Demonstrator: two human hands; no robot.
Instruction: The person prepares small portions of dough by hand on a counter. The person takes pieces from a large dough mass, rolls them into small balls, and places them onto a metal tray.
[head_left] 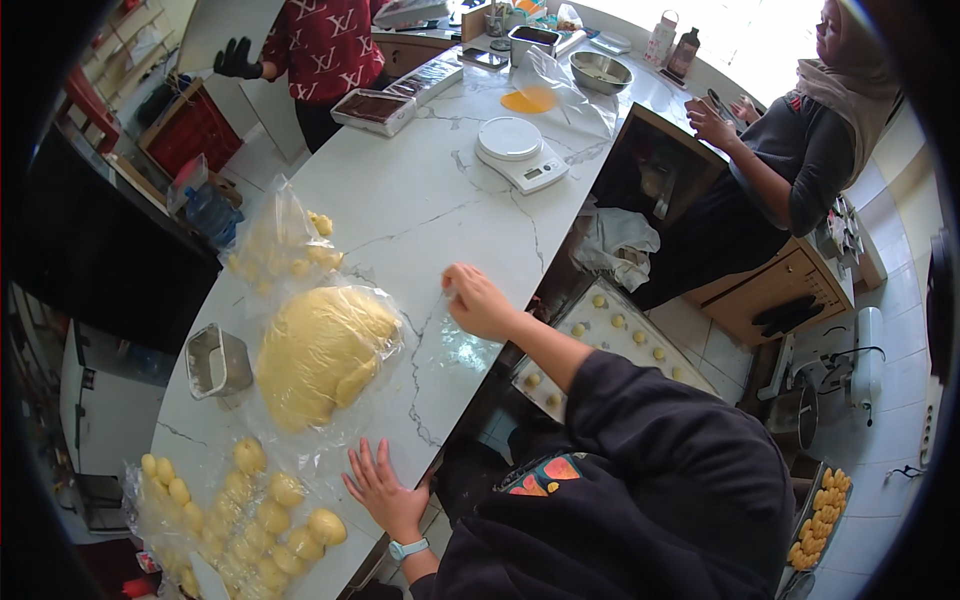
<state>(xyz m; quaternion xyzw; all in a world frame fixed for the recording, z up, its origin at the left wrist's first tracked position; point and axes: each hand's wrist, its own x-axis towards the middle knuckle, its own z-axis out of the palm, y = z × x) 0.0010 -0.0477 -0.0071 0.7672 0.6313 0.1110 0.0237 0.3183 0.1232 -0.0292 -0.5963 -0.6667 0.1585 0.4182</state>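
Observation:
My left hand [386, 492] lies with spread fingers on the white marbled table [400, 240], close to its near edge, and holds nothing. A watch circles that wrist. Farther along the table, my right hand [482, 303] is closed with curled fingers; whatever they may hold is hidden. Beside it a shiny patch [470, 348] shows on the tabletop. Left of both hands sits a large mound of yellow dough [318, 350] under clear plastic. Several round dough balls [273, 516] lie nearer, partly under plastic film, and more dough pieces [285, 262] lie under plastic beyond the mound.
A metal tin [217, 362] stands left of the dough. Farther off are a kitchen scale [521, 155], a tray of dark filling [374, 112] and a metal bowl [601, 72]. A tray of dough balls [620, 340] sits below the table's right edge. Two other people stand nearby.

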